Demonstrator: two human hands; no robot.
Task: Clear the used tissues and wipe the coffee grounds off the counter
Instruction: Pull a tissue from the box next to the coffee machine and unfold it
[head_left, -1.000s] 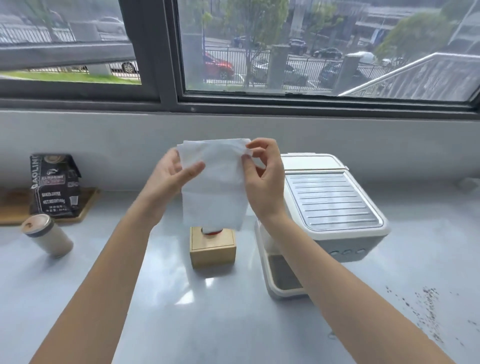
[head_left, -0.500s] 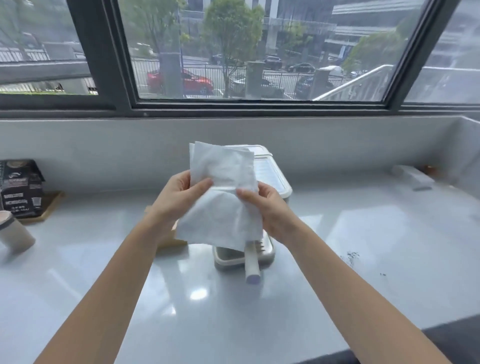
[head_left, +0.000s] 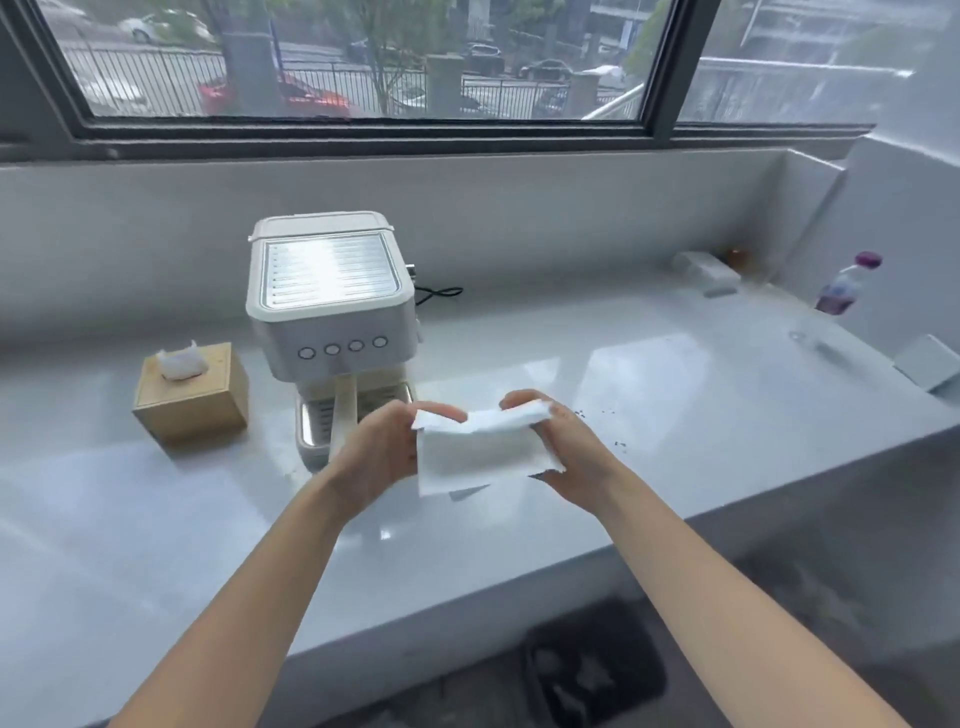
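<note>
A white tissue (head_left: 480, 452), folded over along its top edge, hangs between both hands above the pale counter (head_left: 182, 519). My left hand (head_left: 382, 454) pinches its left end and my right hand (head_left: 569, 452) grips its right end. Dark coffee grounds (head_left: 602, 423) lie scattered on the counter just beyond my right hand. A wooden tissue box (head_left: 192, 392) with a tissue poking out of its top stands to the left.
A white coffee machine (head_left: 330, 306) stands behind my hands, its cord trailing right. A purple-capped bottle (head_left: 847, 286) and small white items sit in the far right corner. Below the counter edge, a dark bin (head_left: 592, 670) holds crumpled tissues.
The tissue has come down from chest height and been folded into a shorter, wider strip. The view has swung right and pulled back, showing the counter's front edge and the bin.
</note>
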